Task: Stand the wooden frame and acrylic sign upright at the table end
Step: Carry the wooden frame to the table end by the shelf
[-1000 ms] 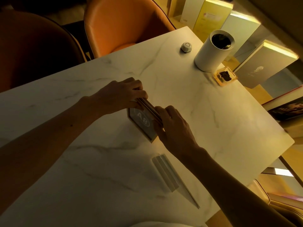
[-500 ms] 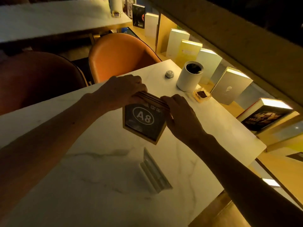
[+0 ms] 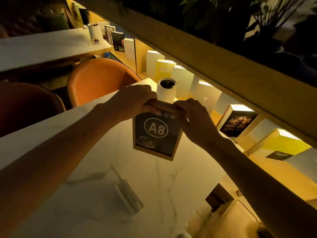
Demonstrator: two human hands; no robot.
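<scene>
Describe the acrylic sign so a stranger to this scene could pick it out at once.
Start at the white marble table. Below the wooden frame marked A8, which both hands hold up, the acrylic sign lies nearer the camera on the tabletop. It is the only see-through, nearly colourless piece there.

I saw a white marble table (image 3: 171,182) with grey veins. The clear acrylic sign (image 3: 129,197) lay flat on its near part. A white cylinder (image 3: 166,93) stood at the far end, its foot hidden behind the hands.
</scene>
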